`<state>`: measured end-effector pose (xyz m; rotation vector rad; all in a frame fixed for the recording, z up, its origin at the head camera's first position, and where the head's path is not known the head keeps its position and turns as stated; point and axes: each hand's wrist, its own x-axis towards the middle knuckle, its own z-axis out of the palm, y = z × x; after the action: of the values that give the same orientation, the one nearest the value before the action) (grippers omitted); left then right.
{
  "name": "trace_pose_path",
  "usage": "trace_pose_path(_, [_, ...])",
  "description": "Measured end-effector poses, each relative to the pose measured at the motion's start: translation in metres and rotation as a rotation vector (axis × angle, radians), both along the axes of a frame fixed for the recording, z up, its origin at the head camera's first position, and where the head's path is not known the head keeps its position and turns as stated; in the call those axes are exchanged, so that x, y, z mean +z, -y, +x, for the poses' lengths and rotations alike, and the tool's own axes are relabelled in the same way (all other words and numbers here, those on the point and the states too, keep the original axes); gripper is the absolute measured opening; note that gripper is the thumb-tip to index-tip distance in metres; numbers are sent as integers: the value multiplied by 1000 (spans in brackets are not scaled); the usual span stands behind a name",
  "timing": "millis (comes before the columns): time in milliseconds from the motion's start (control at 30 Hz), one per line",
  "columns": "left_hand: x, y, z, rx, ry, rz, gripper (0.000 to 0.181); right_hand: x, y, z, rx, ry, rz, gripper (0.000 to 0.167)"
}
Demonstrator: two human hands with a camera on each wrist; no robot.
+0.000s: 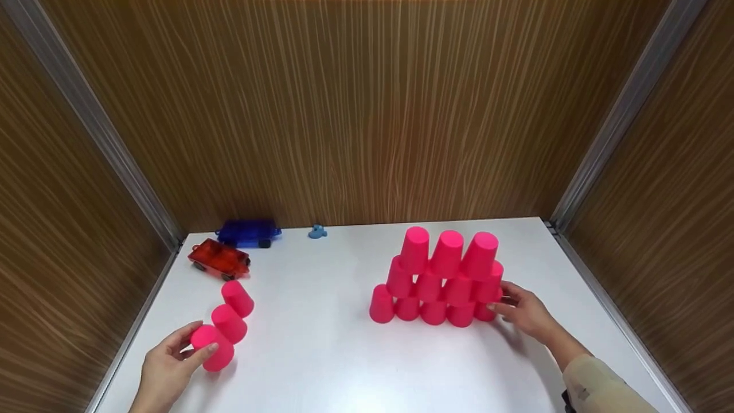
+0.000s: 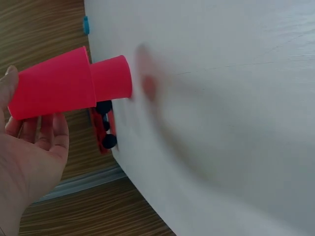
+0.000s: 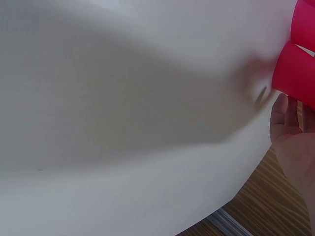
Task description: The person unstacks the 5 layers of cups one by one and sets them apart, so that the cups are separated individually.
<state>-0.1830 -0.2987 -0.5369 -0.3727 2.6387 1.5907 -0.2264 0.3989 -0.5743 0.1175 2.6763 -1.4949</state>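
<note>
My left hand (image 1: 166, 367) pinches a pink cup (image 1: 217, 351) between thumb and fingers at the near left; in the left wrist view that cup (image 2: 54, 83) is above the table beside another cup. Two more upside-down pink cups stand behind it, the middle one (image 1: 229, 324) and the far one (image 1: 237, 298). Several pink cups form a three-level stack at the right, with three cups on top, one in the middle (image 1: 447, 254). My right hand (image 1: 527, 312) touches the lower right end of the stack, fingers by the bottom cup (image 3: 295, 73); its far fingers are partly hidden.
A red toy wagon (image 1: 219, 259) and a blue toy wagon (image 1: 248, 233) sit at the back left of the white table (image 1: 321, 355). A small blue duck (image 1: 317, 231) lies near the back edge. Wood-patterned walls (image 1: 355, 115) enclose the back and sides.
</note>
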Motion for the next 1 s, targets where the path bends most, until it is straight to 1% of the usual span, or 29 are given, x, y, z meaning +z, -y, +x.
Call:
trace_pose_path(167, [-10, 4, 2, -12, -25, -11, 88, -1, 0, 0, 9, -29, -31, 64])
trace_pose_path(300, [-15, 5, 2, -4, -20, -7, 83, -1, 0, 0, 5, -33, -27, 64])
trace_pose_path(367, [-17, 5, 2, 2, -21, 6, 80, -1, 0, 0, 4, -31, -24, 64])
trace_pose_path(533, [-23, 7, 2, -12, -48, 35, 77, -1, 0, 0, 4, -27, -24, 65])
trace_pose_path(600, [-24, 7, 1, -20, -41, 27, 78, -1, 0, 0, 3, -28, -25, 65])
trace_pose_path(767, [-27, 7, 0, -24, 1, 6, 79, 0, 0, 0, 2, -29, -22, 64])
trace_pose_path(1000, [-30, 5, -1, -29, 4, 5, 76, 1, 1, 0, -1, -19, -8, 65])
